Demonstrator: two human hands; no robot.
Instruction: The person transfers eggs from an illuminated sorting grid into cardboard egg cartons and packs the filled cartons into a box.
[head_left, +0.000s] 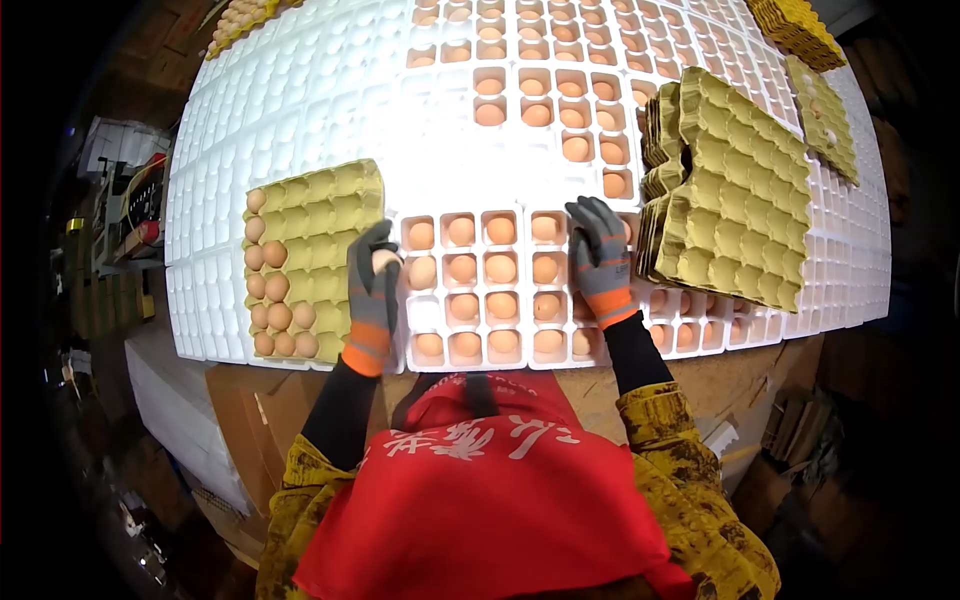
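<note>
My left hand (pixel 370 290), in a grey and orange work glove, is closed around a pale egg (pixel 386 261). It is between the yellow-green pulp egg tray (pixel 335 250) and the white foam egg tray (pixel 442 212). Brown eggs (pixel 276 288) fill part of the pulp tray's left side. In the foam tray, brown eggs (pixel 461 268) sit in most of the square cells; one cell near its left edge holds none. My right hand (pixel 602 258), gloved alike, lies over cells of the foam tray to the right, fingers stretched out and apart, next to an egg (pixel 547 268).
Stacked pulp trays (pixel 745 195) stand on the right, over foam cells. More foam cells with eggs (pixel 565 33) spread toward the back, and bare foam (pixel 290 90) extends left. Another pulp tray (pixel 825 118) and a tray stack (pixel 797 32) lie far right. Cardboard (pixel 260 410) is below the front edge.
</note>
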